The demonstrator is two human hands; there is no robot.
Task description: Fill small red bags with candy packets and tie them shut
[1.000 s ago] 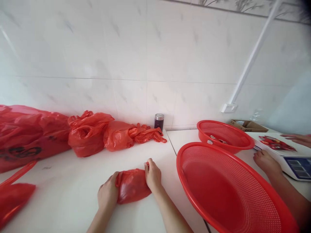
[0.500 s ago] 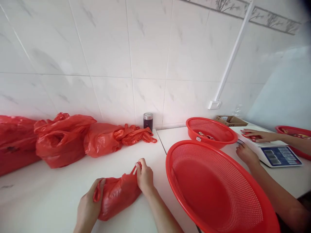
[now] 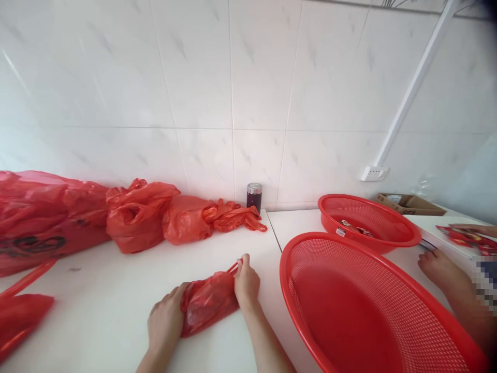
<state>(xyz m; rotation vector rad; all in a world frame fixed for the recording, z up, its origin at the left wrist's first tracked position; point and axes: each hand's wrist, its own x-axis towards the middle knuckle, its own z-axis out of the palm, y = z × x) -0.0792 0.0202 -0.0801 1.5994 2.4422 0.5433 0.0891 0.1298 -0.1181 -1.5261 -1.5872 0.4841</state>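
Head view: white table (image 3: 104, 311) runs along a marbled tile wall (image 3: 194, 77), 2 red baskets (image 3: 411, 305) at right. Left hand (image 3: 166, 316) grips one end of the red bag (image 3: 209, 305), on the table left of the baskets; right hand (image 3: 247, 282) pinches its handle (image 3: 233, 268). Versus 1.0 s ago, more of that handle shows stretched from the bag.

The white tabletop (image 3: 108, 311) bears red bags (image 3: 137, 223) far left, a dark flask (image 3: 254, 199), a large red basket (image 3: 435, 329) near right, a smaller basket (image 3: 330, 224) and cardboard box (image 3: 423, 206) beyond, a scale (image 3: 429, 228) far right.
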